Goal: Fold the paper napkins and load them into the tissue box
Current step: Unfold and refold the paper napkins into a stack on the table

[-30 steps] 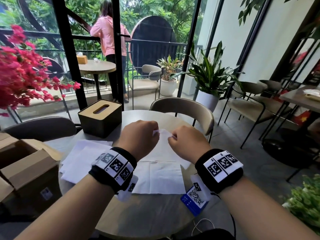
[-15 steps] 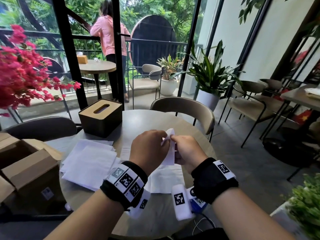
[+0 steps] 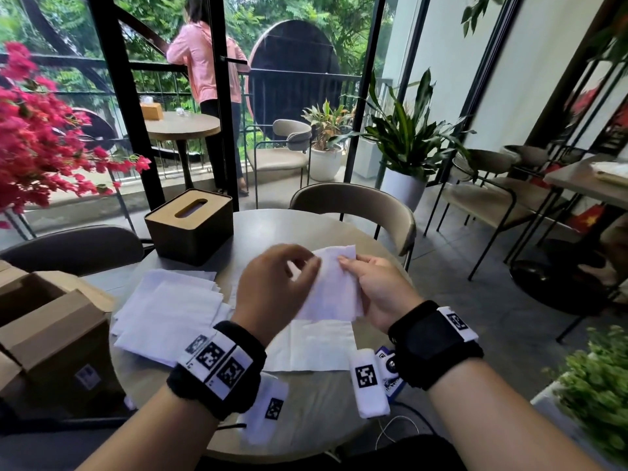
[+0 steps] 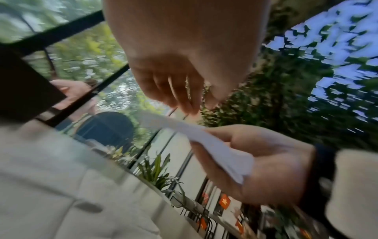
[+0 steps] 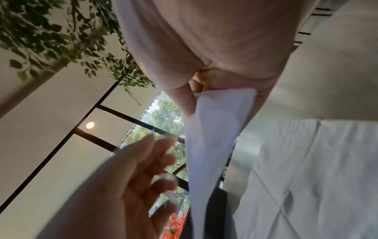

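The folded napkin (image 3: 334,283) is up in the air above the surface (image 3: 272,229), and the likely trouble is that it springs open or slips before it reaches the tissue box (image 3: 190,226), which stands well apart at the far left of the surface with its narrow slot facing up. Only one hand has a real hold on the thin paper, so a loose pinch or a quick swing could undo the fold, and a limp edge could catch on the slot.

The right hand (image 3: 377,287) holds the napkin, thumb on top and fingers curled beneath it. The left hand (image 3: 275,283) is blurred, its fingers loosely spread just beside the napkin's left edge; I cannot tell whether they touch it, and they grip nothing.

More napkins lie flat on the surface: a stack (image 3: 170,311) to the left and one sheet (image 3: 316,345) under the hands.
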The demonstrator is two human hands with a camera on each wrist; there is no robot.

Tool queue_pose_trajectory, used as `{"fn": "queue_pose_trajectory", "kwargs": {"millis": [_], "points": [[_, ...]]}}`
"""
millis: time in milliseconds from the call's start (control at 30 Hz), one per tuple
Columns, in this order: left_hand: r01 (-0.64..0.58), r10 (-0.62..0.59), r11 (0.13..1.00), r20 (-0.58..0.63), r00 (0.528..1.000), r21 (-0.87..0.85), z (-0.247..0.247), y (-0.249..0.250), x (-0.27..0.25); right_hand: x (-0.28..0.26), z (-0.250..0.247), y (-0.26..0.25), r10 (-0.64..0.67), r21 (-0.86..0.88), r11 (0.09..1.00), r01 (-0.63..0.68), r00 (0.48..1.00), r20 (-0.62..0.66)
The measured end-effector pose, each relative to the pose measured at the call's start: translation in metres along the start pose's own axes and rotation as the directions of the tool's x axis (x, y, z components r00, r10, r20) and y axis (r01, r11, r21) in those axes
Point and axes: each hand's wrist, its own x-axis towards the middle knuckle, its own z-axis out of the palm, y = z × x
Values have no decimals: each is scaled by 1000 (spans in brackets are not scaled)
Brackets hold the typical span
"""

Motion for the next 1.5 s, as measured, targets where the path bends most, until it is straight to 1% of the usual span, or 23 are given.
{"fn": "queue_pose_trajectory", "kwargs": {"millis": [33,67,100,133,167,200,233,267,300,367,433,500,600,700,833,967,1033,1167,1200,1267,1400,1433,1500], "points": [[170,-172,978,-10,985,-122,-3,-7,5,-2,-2,-6,-6,-21,1000,6,1000,18],[362,-347,885,101,932,-293,-5,-14,10,-4,-3,-14,-10,-26,1000,11,999,51],[544,-448,715,309,839,-439,-7,-20,12,-6,-6,-21,-13,-9,1000,14,996,88],[683,-437,507,527,729,-525,-11,-22,12,-8,-9,-28,-15,21,1000,13,992,123],[770,-343,298,690,637,-563,-14,-21,10,-9,-12,-33,-20,43,999,13,989,149],[803,-239,146,767,595,-578,-17,-17,6,-9,-14,-36,-21,42,999,14,986,164],[799,-165,92,782,601,-595,-17,-14,3,-9,-14,-36,-13,18,1000,10,986,165],[777,-127,106,767,629,-620,-16,-10,1,-7,-14,-33,6,-19,1000,-3,987,160],[751,-132,163,740,660,-640,-12,-10,0,-6,-14,-28,30,-58,998,-21,987,156],[697,-192,310,676,711,-646,-6,-11,-1,-5,-13,-14,78,-95,993,-64,985,151],[674,-308,393,601,738,-626,-5,-19,-1,-3,-11,-1,112,-110,989,-96,982,152],[676,-381,451,559,737,-583,-9,-23,-3,-4,-6,8,129,-124,986,-109,977,167],[668,-409,543,535,739,-508,-27,-32,-8,-2,6,17,170,-143,979,-142,965,202],[677,-442,601,529,724,-425,-50,-48,-5,-1,23,19,218,-196,965,-172,946,240],[665,-514,698,460,724,-266,-87,-74,3,-3,46,15,259,-248,951,-187,917,302],[663,-576,743,410,707,-98,-124,-110,12,-8,59,12,294,-353,920,-171,895,335],[646,-602,763,394,694,28,-138,-128,17,-8,58,13,296,-391,906,-160,900,319],[572,-634,773,316,706,274,-153,-160,23,-2,45,16,285,-465,874,-142,925,251],[532,-632,768,289,719,356,-153,-165,23,0,40,17,277,-482,865,-140,934,226],[447,-603,743,208,770,499,-151,-168,24,3,29,17,265,-507,850,-143,948,177],[383,-565,658,89,820,648,-146,-165,18,12,9,17,245,-584,798,-148,965,89],[364,-542,645,67,838,672,-143,-163,17,16,5,16,228,-611,779,-141,971,67],[285,-428,662,38,903,693,-136,-149,19,23,-2,16,194,-662,739,-128,981,27]]}}
